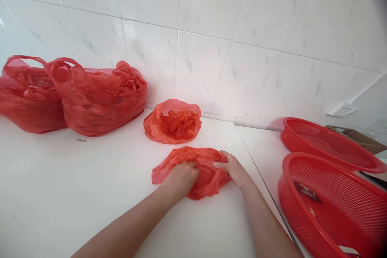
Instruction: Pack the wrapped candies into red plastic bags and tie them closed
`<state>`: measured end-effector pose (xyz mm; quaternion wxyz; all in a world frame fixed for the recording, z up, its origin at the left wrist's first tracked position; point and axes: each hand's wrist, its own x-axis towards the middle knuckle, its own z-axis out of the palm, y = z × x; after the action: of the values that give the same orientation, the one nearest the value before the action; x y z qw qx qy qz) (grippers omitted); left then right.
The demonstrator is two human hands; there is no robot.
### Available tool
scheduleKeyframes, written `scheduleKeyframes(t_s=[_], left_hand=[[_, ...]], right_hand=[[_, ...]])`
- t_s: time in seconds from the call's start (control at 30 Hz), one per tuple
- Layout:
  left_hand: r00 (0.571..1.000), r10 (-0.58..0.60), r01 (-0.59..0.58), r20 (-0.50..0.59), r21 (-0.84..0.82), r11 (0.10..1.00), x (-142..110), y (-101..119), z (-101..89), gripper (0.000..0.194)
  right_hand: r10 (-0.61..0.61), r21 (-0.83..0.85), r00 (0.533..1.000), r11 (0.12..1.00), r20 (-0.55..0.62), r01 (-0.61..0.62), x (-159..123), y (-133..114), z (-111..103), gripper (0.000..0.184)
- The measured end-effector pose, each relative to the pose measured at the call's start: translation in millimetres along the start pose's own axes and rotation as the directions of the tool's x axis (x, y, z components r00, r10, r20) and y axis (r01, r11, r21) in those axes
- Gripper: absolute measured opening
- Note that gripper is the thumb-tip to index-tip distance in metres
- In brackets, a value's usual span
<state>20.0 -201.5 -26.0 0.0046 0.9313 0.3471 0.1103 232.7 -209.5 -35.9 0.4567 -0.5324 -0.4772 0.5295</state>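
Observation:
A thin red plastic bag (205, 181) lies crumpled on the white table in front of me. My left hand (183, 177) presses into its middle with the fingers curled; the fingertips are partly hidden in the folds. At the bag's right edge, my right hand (231, 169) grips the plastic between thumb and fingers. Just behind it sits a smaller red bag (172, 127), its mouth open and more crumpled red plastic inside.
Two big red bags (102, 105) stuffed with red plastic stand at the left by the tiled wall. On the right are two red perforated baskets (302, 205), the nearer holding a few small items. A cardboard box (359, 139) and a power strip (343, 109) are behind them.

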Motion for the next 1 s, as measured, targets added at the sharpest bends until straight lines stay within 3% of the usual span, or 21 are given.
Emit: scheduleKeyframes(t_s=[0.07, 0.13, 0.17, 0.23, 0.3, 0.33, 0.37, 0.4, 0.5, 0.6, 0.67, 0.77, 0.83, 0.9, 1.0], left_hand=[[0.992, -0.123, 0.123, 0.025, -0.008, 0.992, 2.0, -11.1, 5.6, 0.006], [0.984, -0.177, 0.178, 0.021, -0.012, 0.984, 1.6, -18.2, 6.0, 0.017], [0.981, -0.195, 0.195, 0.022, -0.008, 0.981, 0.9, -19.1, 4.9, 0.019], [0.975, -0.221, 0.221, 0.007, 0.002, 0.975, -0.5, -16.0, 1.5, 0.02], [0.973, -0.23, 0.23, -0.009, 0.005, 0.973, -1.2, -9.5, -1.9, 0.016], [0.974, -0.227, 0.227, -0.019, 0.008, 0.974, -1.1, -6.3, -3.4, 0.013], [0.976, -0.215, 0.216, -0.035, 0.011, 0.976, -0.8, -3.8, -4.6, 0.013], [0.979, -0.195, 0.196, -0.057, 0.014, 0.98, -0.4, -2.4, -5.7, 0.016], [0.983, -0.101, 0.108, -0.151, 0.035, 0.994, 1.5, -5.7, -7.3, 0.024], [0.972, -0.075, 0.101, -0.222, 0.111, 0.989, 3.2, -17.5, -5.2, 0.021], [0.962, -0.174, 0.209, -0.209, 0.155, 0.966, 3.1, -26.4, -2.3, 0.018], [0.917, -0.388, 0.397, -0.091, 0.152, 0.905, 1.0, -36.4, -0.2, 0.027], [0.891, -0.454, 0.453, -0.019, 0.117, 0.884, -0.9, -38.8, -3.1, 0.028], [0.894, -0.448, 0.448, -0.026, 0.079, 0.89, -2.5, -37.4, -8.9, 0.023], [0.924, -0.337, 0.355, -0.179, 0.084, 0.931, -3.4, -30.9, -17.9, 0.019]], right_hand=[[-0.025, -0.009, 0.997, 1.0, -0.079, 0.025, 1.5, -1.4, -8.5, 0.04], [-0.126, -0.093, 0.945, 0.99, -0.303, 0.103, 1.8, -6.1, -15.2, 0.046], [-0.21, -0.173, 0.88, 0.974, -0.426, 0.148, 0.1, -10.2, -16.0, 0.047], [-0.429, -0.39, 0.686, 0.893, -0.587, 0.224, -8.1, -20.8, -9.2, 0.039], [-0.66, -0.608, 0.51, 0.737, -0.552, 0.295, -21.0, -30.6, 9.1, 0.022], [-0.751, -0.691, 0.468, 0.639, -0.466, 0.338, -27.7, -33.6, 21.5, 0.015], [-0.813, -0.746, 0.468, 0.541, -0.346, 0.388, -33.4, -34.7, 34.8, 0.01], [-0.839, -0.777, 0.499, 0.457, -0.215, 0.433, -37.6, -33.9, 48.1, 0.01], [-0.729, -0.846, 0.683, 0.338, 0.041, 0.413, -37.5, -22.1, 77.5, 0.019], [-0.468, -0.951, 0.884, 0.262, 0.026, 0.167, -25.1, -8.2, 79.3, 0.019], [-0.29, -0.978, 0.957, 0.207, -0.027, 0.035, -18.1, -4.0, 66.8, 0.013], [-0.174, -0.981, 0.982, 0.191, -0.073, -0.039, -15.5, -7.3, 42.0, 0.011], [-0.156, -0.973, 0.984, 0.225, -0.089, -0.052, -17.3, -13.8, 29.8, 0.015], [-0.152, -0.957, 0.979, 0.277, -0.133, -0.087, -19.6, -20.6, 23.9, 0.02], [-0.168, -0.936, 0.963, 0.319, -0.21, -0.148, -21.5, -25.9, 25.3, 0.03]])
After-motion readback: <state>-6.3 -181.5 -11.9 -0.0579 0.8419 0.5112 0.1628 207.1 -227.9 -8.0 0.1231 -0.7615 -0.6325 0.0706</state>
